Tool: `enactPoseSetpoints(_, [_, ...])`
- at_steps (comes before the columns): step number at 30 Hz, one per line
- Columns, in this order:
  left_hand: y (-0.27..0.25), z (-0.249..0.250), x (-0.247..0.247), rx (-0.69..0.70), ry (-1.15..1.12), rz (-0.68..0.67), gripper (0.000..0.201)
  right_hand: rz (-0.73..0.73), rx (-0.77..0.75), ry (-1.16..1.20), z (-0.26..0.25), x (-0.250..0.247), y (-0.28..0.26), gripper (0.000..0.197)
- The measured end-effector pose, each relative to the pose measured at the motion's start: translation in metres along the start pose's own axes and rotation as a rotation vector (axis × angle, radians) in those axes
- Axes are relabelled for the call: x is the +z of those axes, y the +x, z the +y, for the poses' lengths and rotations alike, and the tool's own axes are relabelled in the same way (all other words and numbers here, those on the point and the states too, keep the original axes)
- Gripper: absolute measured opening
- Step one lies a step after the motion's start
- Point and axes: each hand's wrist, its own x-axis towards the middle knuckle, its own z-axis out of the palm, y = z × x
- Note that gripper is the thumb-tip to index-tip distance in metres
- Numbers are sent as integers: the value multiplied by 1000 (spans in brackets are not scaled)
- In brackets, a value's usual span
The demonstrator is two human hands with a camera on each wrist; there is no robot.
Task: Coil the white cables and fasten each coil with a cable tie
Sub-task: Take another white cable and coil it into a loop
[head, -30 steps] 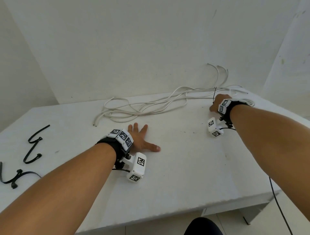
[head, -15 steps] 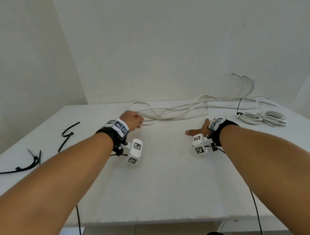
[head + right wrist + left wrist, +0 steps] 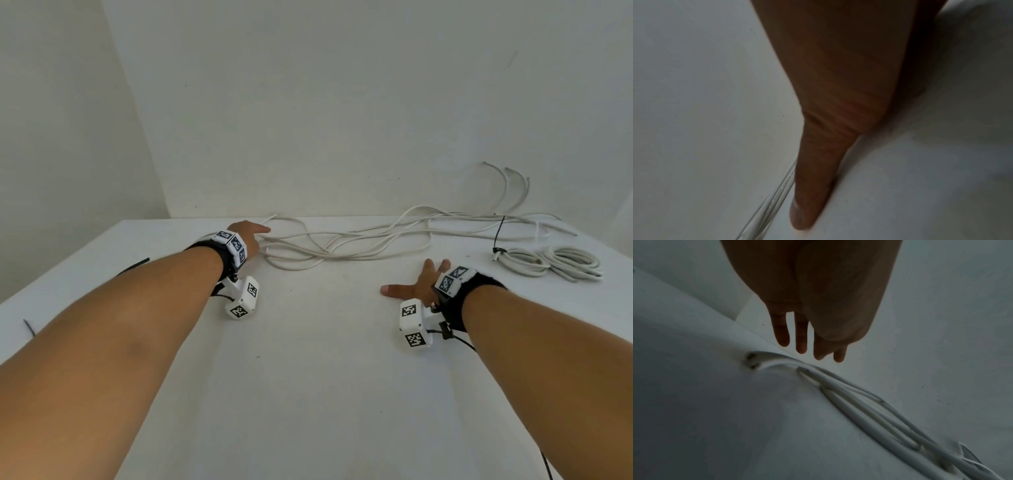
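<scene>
At the far left edge of the white tabletop we see loose black cable ties, partly hidden behind our left forearm and well apart from either hand. Moving right, our left hand reaches to the far side of the tabletop, its grip released: in the left wrist view the fingers hang straight and slightly spread, holding nothing. Just beyond the fingertips lie the cut ends of the loose white cables, near but not touching, as far as we can tell. From there the cables run rightward in long, overlapping loops along the far edge, with a few ends curving up against the wall at the far right.

Nearer to us and right of centre, our right hand lies flat on the tabletop, grip released, thumb stretched out to the left. It touches no cable; the loose strands pass on its far side. At the far right rests a coiled cable bundle, bound at its left end by a black cable tie whose tail stands up. This bundle sits apart from our right hand, to its right and farther away.
</scene>
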Motion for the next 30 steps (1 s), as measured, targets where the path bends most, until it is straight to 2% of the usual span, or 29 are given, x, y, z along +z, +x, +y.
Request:
enactPoseSetpoints(3, [17,11,1,35,84,-54,48,-14,8,1,1,2,9,171])
enactPoseSetpoints(6, [30,18,2,78,196,-112,44,-15,10,-7,2,0,9,163])
enactPoseSetpoints(9, [39,23,4,99,261,-79,31,-19,6,-23,3,-1,6,140])
enactPoseSetpoints(13, [45,24,-2,89,217,25,10,-15,23,-12,2,-1,7,147])
enactPoseSetpoints(15, [44,24,-8,69,117,136,7,-13,21,6,1,-1,7,150])
enactPoseSetpoints(18, [39,32,-19,97,-88,270,17,-10,13,8,-1,-1,4,160])
enactPoseSetpoints(22, [17,58,-44,130,-284,386,28,-3,11,7,-1,-3,0,153])
enactPoseSetpoints(24, [5,72,-57,124,-492,356,26,12,11,-14,-2,-3,-4,144])
enactPoseSetpoints(25, [-4,79,-64,129,-664,308,22,19,10,-18,-2,-3,-7,138])
enactPoseSetpoints(27, [-28,91,-73,151,-980,233,18,15,19,-5,-3,-4,-11,138])
enactPoseSetpoints(28, [-42,95,-74,172,-1055,222,17,7,31,7,-4,-5,-12,139])
enactPoseSetpoints(30, [-68,100,-71,210,-1065,232,21,18,22,55,-2,-4,-17,137])
